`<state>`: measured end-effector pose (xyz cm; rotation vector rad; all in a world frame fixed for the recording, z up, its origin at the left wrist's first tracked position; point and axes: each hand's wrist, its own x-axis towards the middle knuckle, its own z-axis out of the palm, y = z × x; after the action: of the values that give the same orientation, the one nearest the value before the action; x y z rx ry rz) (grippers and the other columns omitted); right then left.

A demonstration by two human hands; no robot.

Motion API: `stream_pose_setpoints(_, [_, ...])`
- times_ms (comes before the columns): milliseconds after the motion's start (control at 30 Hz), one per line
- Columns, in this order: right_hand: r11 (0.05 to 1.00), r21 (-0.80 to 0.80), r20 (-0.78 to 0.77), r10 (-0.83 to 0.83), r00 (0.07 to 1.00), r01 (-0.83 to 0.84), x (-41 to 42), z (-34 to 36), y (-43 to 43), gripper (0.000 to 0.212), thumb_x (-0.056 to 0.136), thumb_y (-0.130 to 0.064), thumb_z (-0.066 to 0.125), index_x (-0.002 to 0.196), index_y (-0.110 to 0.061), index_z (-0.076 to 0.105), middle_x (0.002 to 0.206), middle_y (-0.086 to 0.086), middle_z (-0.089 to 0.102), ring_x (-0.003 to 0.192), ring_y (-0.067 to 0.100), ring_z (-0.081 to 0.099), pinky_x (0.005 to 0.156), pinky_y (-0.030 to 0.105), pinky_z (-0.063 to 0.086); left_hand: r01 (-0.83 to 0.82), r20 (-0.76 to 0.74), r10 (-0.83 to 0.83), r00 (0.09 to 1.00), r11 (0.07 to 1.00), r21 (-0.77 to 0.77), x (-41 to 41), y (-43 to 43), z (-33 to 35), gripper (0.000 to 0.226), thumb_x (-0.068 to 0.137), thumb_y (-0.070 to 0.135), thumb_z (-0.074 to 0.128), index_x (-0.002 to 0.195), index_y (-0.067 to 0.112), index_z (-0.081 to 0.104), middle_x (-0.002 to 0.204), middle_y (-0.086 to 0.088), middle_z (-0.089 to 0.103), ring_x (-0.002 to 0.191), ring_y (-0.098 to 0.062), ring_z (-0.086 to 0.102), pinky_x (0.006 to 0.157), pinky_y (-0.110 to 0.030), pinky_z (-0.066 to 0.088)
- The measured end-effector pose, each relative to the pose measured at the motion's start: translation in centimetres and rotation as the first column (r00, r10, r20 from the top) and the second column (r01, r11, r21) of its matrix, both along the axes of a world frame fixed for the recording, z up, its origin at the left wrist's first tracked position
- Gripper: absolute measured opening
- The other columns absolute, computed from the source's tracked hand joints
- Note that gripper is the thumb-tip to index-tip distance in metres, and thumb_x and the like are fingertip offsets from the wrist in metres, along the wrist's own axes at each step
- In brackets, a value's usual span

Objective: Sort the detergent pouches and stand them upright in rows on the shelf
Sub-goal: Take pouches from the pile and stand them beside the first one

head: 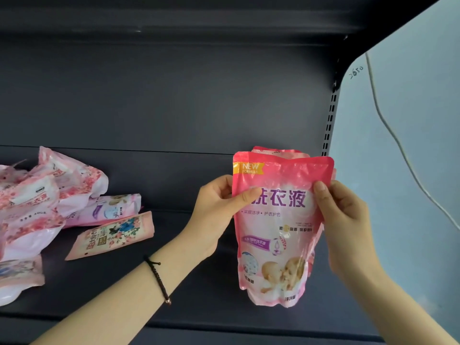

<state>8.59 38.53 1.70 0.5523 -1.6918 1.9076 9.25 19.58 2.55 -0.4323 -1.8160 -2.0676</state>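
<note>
Here the dark grey shelf [174,282] fills most of the frame, its back panel rising to the top edge and a slotted upright running down its right side beside a pale wall [410,145], where a thin cable [388,130] hangs.

At the left edge of the frame a heap of pink pouches [37,207] lies flat and jumbled on the shelf, and a floral pouch [112,235] lies on its side at the heap's lower right.

Right of centre, a pink detergent pouch [278,232] is held upright, its printed face towards the camera. The top edge of another pink pouch shows just behind it.

Both forearms reach up from the bottom of the frame. The left hand [216,210] grips the pouch's left edge near the top, thumb across the front and fingers curled behind. The right hand [346,220] grips the right edge at about the same height, thumb on the front, fingers wrapped behind.

A dark braided bracelet [159,282] circles the left wrist.
</note>
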Motion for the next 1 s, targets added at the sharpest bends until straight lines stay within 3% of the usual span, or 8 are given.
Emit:
stream_pose_setpoints(367, [0.999,0.040,0.041,-0.026,0.999,0.024,1.4,-2.1,1.7,0.030,0.096,-0.028,0.051,0.084,-0.001,0.059,0.077,0.025,0.051,0.071,0.018,0.045,0.065,0.034,0.038,-0.089,-0.156,0.071,0.985,0.990,-0.107,0.7,1.6,-2.8,0.036,0.070,0.029,0.078,0.097,0.009,0.065,0.093,0.001,0.073,0.087,-0.013,0.071,0.070,-0.021,0.055])
stream_pose_setpoints(500, [0.991,0.122,-0.007,-0.052,0.999,0.052,2.0,-2.1,1.8,0.046,0.095,-0.035,0.049,0.085,0.010,0.049,0.075,0.029,0.046,0.067,0.022,0.039,0.061,0.038,0.034,-0.146,-0.201,0.127,0.971,0.986,-0.083,1.2,1.8,-3.3,0.050,0.070,0.032,0.078,0.108,0.022,0.047,0.102,-0.002,0.069,0.092,-0.015,0.070,0.075,-0.030,0.058])
stream_pose_setpoints(600, [0.984,0.163,-0.022,-0.066,0.998,0.069,2.2,-2.2,2.0,0.042,0.098,-0.029,0.049,0.086,0.011,0.049,0.077,0.031,0.048,0.066,0.022,0.040,0.060,0.039,0.035,-0.193,-0.282,0.155,0.947,0.975,-0.112,1.8,2.0,-3.7,0.055,0.076,0.037,0.074,0.112,0.038,0.032,0.103,-0.007,0.065,0.086,-0.022,0.070,0.075,-0.037,0.059])
stream_pose_setpoints(700, [0.974,0.200,-0.039,-0.103,0.994,0.109,2.5,-2.1,2.4,0.029,0.098,-0.025,0.049,0.087,0.001,0.056,0.077,0.028,0.051,0.063,0.019,0.043,0.059,0.038,0.038,-0.321,-0.416,0.216,0.883,0.926,-0.201,2.4,2.2,-4.1,0.058,0.078,0.045,0.069,0.112,0.058,0.023,0.114,0.000,0.058,0.081,-0.022,0.068,0.070,-0.036,0.059])
stream_pose_setpoints(767, [0.963,0.222,-0.072,-0.138,0.988,0.151,2.8,-2.3,2.7,0.009,0.097,-0.024,0.051,0.099,-0.020,0.058,0.076,0.016,0.059,0.062,0.015,0.051,0.059,0.039,0.046,-0.350,-0.438,0.194,0.878,0.884,-0.310,2.9,2.0,-4.6,0.058,0.078,0.051,0.067,0.113,0.066,0.024,0.123,0.007,0.053,0.088,-0.016,0.066,0.067,-0.032,0.057])
stream_pose_setpoints(867, [0.958,0.270,-0.096,-0.071,0.993,0.095,3.5,-3.7,3.4,0.045,0.089,-0.036,0.060,0.121,-0.055,0.035,0.091,-0.013,0.063,0.068,0.008,0.063,0.059,0.025,0.054,-0.282,-0.313,0.123,0.942,0.796,-0.535,3.7,1.2,-6.0,0.070,0.066,0.064,0.069,0.120,0.068,0.024,0.130,0.024,0.046,0.100,-0.002,0.058,0.069,-0.026,0.055])
stream_pose_setpoints(933, [0.905,0.419,-0.109,-0.029,0.994,0.073,4.2,-5.3,3.8,0.074,0.076,-0.053,0.069,0.130,-0.063,0.021,0.104,-0.030,0.055,0.080,0.005,0.063,0.062,0.019,0.054,-0.213,-0.240,0.072,0.968,0.741,-0.636,4.1,0.8,-7.2,0.088,0.062,0.060,0.076,0.129,0.067,0.019,0.131,0.039,0.036,0.105,0.012,0.049,0.074,-0.013,0.051])
stream_pose_setpoints(1000, [0.775,0.619,-0.126,-0.061,0.990,0.126,4.6,-7.0,4.0,0.091,0.067,-0.067,0.070,0.137,-0.063,0.012,0.111,-0.037,0.046,0.092,-0.002,0.057,0.068,0.017,0.052,-0.147,-0.180,0.032,0.983,0.725,-0.673,4.5,0.8,-8.2,0.100,0.064,0.049,0.083,0.132,0.068,0.013,0.128,0.046,0.030,0.105,0.021,0.042,0.076,-0.003,0.044])
